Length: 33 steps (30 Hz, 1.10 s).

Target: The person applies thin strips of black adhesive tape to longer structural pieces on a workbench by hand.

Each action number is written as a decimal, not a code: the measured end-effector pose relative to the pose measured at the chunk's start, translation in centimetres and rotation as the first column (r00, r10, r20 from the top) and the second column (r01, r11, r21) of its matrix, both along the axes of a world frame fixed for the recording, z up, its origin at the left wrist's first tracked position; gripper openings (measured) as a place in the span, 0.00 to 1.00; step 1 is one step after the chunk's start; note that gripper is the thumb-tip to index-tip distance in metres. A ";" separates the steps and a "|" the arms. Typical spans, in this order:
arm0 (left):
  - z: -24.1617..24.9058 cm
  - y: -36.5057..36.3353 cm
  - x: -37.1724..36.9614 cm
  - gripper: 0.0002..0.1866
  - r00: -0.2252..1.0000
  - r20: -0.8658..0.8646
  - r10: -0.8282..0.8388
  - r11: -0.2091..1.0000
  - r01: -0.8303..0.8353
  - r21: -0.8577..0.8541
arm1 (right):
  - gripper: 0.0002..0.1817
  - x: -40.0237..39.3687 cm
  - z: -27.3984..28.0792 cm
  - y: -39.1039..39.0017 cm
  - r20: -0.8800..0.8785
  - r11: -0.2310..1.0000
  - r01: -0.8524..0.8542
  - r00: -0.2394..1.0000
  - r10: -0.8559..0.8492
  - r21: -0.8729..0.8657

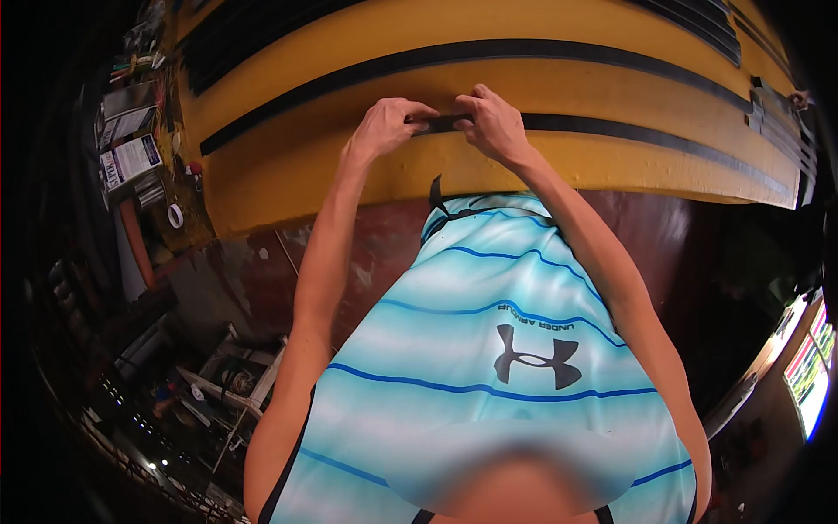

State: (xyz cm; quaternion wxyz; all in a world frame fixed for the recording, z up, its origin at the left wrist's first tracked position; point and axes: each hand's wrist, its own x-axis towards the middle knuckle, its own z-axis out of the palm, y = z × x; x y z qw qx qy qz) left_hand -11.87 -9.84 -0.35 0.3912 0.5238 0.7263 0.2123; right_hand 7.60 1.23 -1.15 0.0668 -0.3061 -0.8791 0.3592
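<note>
A long black strip (611, 126) lies along the near part of the yellow tabletop (297, 179), running off to the right. Near its left end, my right hand (493, 122) pinches it between thumb and fingers. My left hand (388, 127) is closed on the end itself, a short span of strip showing between the two hands. Just beyond them, a second black strip (489, 51) stretches across the table in a curve. At the table's near edge, a short dark tail (436, 192) sticks up in front of my striped shirt.
More black strips (690, 22) lie side by side at the far right. Strip ends (786, 140) bunch at the right edge. Papers and booklets (131, 162) sit left, with a white tape roll (175, 216) by the table corner. A wooden frame (231, 375) stands lower left.
</note>
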 end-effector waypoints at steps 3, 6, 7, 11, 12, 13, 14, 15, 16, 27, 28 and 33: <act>0.4 -0.6 -1.2 0.15 0.996 -0.074 -0.057 0.998 0.054 -0.041 | 0.10 -0.2 0.0 0.3 0.001 0.999 -0.040 0.999 0.040 -0.007; 0.2 -1.3 -1.9 0.15 0.995 -0.078 -0.062 0.996 0.057 -0.062 | 0.13 -0.3 -0.3 0.4 0.005 0.997 -0.066 0.998 0.066 -0.045; 0.1 -1.6 -2.0 0.16 0.995 -0.081 -0.061 0.997 0.057 -0.055 | 0.14 -0.3 -0.3 0.3 0.002 0.996 -0.066 0.998 0.067 -0.058; -0.5 -2.3 -2.0 0.16 0.996 -0.080 -0.034 0.999 0.034 -0.007 | 0.15 -0.7 -0.1 0.0 -0.011 0.993 -0.111 0.994 0.111 -0.037; -0.8 -2.5 -1.9 0.17 0.997 -0.080 -0.021 1.000 0.023 0.020 | 0.15 -0.7 0.0 -0.1 -0.012 0.994 -0.104 0.995 0.104 -0.039; -1.1 -2.7 -1.8 0.17 0.997 -0.079 -0.009 0.999 0.013 0.047 | 0.15 -0.8 0.0 -0.2 -0.014 0.994 -0.097 0.995 0.097 -0.042; -1.3 -2.9 -1.6 0.17 0.997 -0.079 -0.006 0.999 0.010 0.047 | 0.15 -0.8 0.1 -0.2 -0.013 0.994 -0.100 0.995 0.100 -0.041; -1.5 -3.0 -1.4 0.17 0.993 -0.114 0.014 0.998 -0.006 0.069 | 0.15 -0.8 0.3 -0.1 0.013 0.993 -0.090 0.996 0.092 -0.076; -1.6 -3.2 -1.2 0.17 0.988 -0.148 0.034 0.996 -0.021 0.091 | 0.16 -0.8 0.3 0.0 0.039 0.991 -0.078 0.996 0.083 -0.111; -2.1 -4.4 -0.2 0.21 0.979 -0.184 0.086 0.965 -0.035 0.261 | 0.15 -0.6 -0.6 -0.3 -0.030 0.994 -0.092 0.995 0.090 -0.058; -2.0 -4.4 -0.2 0.22 0.982 -0.149 0.117 0.952 -0.069 0.297 | 0.15 -0.6 -0.5 -0.3 -0.022 0.994 -0.091 0.996 0.090 -0.060; -1.5 -4.4 0.4 0.21 0.977 -0.111 0.181 0.955 -0.148 0.258 | 0.17 -1.1 -0.1 -0.5 -0.005 0.992 -0.121 0.993 0.121 -0.036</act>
